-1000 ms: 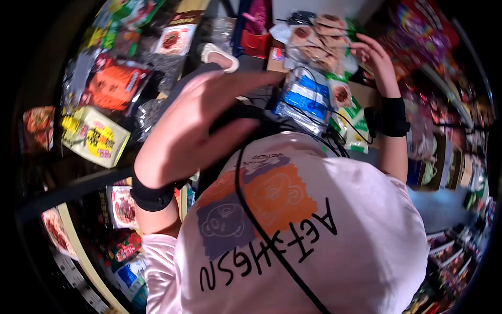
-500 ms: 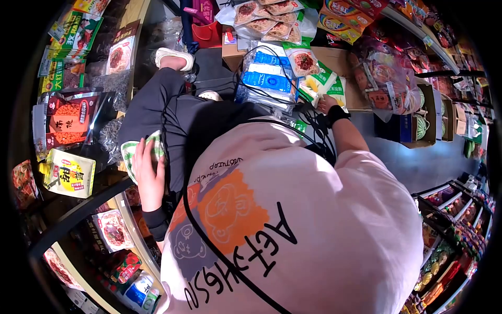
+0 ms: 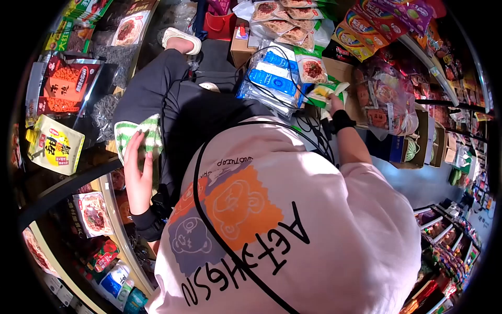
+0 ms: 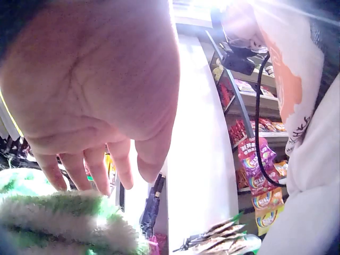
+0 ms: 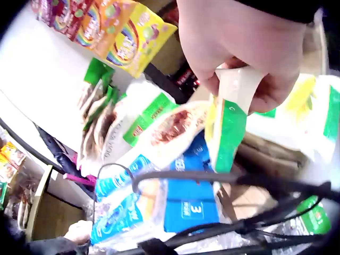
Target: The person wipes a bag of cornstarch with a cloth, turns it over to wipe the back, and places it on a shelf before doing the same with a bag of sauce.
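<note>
My right hand [image 3: 334, 106] pinches the edge of a green-and-white packet [image 5: 231, 135] with thumb and fingers; the packet hangs below them in the right wrist view. Another green-and-white packet with yellow on it [image 5: 303, 98] lies just behind the fingers. Beside the held packet are a noodle packet [image 3: 312, 69] and blue-and-white plastic packs [image 3: 271, 79]. On my lap, my left hand [image 3: 138, 175] rests with straight fingers on a fluffy green-and-white striped cloth [image 3: 123, 132], and holds nothing. The left wrist view shows its palm above the cloth.
Black cables [image 3: 314, 137] run across my lap near the right hand. Stacked noodle packets [image 3: 293, 23] and a cardboard box [image 3: 241, 49] stand ahead. Shelves of packaged food line my left, with a yellow pouch [image 3: 56, 146]. Boxes [image 3: 413, 149] sit on the right.
My left hand has come down from in front of my body onto the cloth. My right hand has dropped from beside the stacked noodle packets to a green-and-white packet and now lifts its edge.
</note>
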Demonstrator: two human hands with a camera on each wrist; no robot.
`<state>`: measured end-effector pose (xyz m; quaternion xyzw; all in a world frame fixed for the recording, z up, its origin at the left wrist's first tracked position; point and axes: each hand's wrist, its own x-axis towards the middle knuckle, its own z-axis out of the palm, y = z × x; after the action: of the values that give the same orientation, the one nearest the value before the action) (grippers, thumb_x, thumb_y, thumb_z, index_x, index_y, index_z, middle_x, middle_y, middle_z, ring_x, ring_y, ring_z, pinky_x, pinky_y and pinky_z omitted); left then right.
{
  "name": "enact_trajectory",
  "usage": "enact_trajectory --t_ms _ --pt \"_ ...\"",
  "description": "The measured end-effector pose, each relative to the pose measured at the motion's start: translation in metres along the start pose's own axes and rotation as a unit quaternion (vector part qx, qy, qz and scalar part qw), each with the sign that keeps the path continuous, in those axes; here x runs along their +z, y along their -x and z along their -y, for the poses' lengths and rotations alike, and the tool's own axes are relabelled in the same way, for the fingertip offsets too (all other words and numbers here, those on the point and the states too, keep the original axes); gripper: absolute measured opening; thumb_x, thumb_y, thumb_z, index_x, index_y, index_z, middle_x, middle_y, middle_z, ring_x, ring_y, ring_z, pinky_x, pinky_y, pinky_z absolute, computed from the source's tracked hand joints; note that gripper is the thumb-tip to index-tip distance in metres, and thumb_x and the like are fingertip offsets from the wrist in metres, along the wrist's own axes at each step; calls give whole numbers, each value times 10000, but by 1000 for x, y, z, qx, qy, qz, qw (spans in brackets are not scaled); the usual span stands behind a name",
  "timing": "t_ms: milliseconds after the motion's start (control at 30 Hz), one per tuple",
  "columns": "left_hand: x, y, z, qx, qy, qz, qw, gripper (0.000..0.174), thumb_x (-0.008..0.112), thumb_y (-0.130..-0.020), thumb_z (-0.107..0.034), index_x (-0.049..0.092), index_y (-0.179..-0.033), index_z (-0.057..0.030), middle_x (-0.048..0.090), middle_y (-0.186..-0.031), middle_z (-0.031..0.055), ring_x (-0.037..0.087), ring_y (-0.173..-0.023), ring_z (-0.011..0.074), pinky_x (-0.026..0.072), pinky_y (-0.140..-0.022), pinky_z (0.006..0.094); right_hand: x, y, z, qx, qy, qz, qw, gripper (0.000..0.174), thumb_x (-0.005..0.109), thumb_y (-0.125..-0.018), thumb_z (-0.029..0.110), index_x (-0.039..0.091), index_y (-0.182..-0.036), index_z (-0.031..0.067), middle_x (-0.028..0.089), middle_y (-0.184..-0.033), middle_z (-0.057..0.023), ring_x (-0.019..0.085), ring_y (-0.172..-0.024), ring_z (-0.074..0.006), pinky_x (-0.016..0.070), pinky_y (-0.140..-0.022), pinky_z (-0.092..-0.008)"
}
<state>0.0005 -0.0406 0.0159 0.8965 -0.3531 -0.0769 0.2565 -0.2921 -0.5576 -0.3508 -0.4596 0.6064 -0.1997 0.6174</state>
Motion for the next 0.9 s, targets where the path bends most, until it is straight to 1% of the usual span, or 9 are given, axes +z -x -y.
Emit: enact_trajectory --t_ms 67,167,233,267,367,633,700,833,900 --pt "2 2 4 -2 1 -3 1000 373 509 -883 -74 486 -1252 -22 484 -1299 143 419 -1245 273 279 -1050 346 -37 -14 20 -153 232 19 960 244 524 -766 219 632 -826 8 619 -793 -150 599 -734 -261 469 -704 -352" --pt "3 2 7 -5 15 -10 1000 377 525 -867 -46 496 -1241 -18 503 -1277 144 438 -1229 276 293 -1041 343 -91 -21 78 -368 525 80 763 198 527 -739 189 643 -781 34 624 -760 -167 611 -736 -301 475 -703 -358" --pt "5 3 9 6 21 -18 1000 395 542 -848 -12 498 -1241 -18 510 -1270 143 450 -1218 276 309 -1031 341 -77 32 139 -263 389 117 875 178 530 -744 169 627 -770 23 612 -738 -167 607 -730 -311 471 -691 -364" --pt "7 4 12 18 19 -26 999 409 550 -838 6 497 -1242 -18 512 -1269 142 456 -1214 274 317 -1026 339 -65 68 164 -459 489 108 734 150 524 -754 115 624 -754 3 617 -714 -122 608 -695 -240 462 -656 -328" --pt "9 6 19 14 76 -48 996 412 566 -829 33 504 -1234 -17 526 -1251 128 471 -1196 241 336 -1006 322 2 123 218 -127 174 208 954 138 518 -781 76 627 -795 -7 624 -744 -58 595 -694 -145 454 -639 -282" --pt "-7 16 26 -84 206 -40 974 364 515 -899 -98 485 -1255 -31 523 -1231 124 493 -1134 224 373 -957 319 210 318 278 -189 102 550 807 252 573 -810 51 605 -1043 -38 645 -949 -60 602 -884 -133 459 -811 -251" --pt "-2 21 34 -35 265 -97 959 496 454 -954 -299 361 -1359 -27 494 -1282 115 466 -1174 213 346 -984 332 249 346 272 -178 99 631 749 255 593 -796 34 609 -1042 -31 601 -1081 -66 566 -967 -135 435 -852 -261" --pt "-7 37 25 33 624 -124 771 550 496 -943 -335 320 -1356 -18 509 -1226 114 482 -1140 185 381 -954 325 312 409 254 -220 189 750 595 327 617 -769 7 581 -1092 -29 453 -1263 -70 498 -1088 -143 399 -904 -271" --pt "-1 46 26 -95 691 -225 681 448 510 -942 -252 380 -1292 -4 533 -1189 96 515 -1104 173 421 -917 307 335 437 239 -310 165 807 475 333 594 -783 -4 565 -1115 -13 453 -1247 -92 447 -1139 -168 348 -959 -275"
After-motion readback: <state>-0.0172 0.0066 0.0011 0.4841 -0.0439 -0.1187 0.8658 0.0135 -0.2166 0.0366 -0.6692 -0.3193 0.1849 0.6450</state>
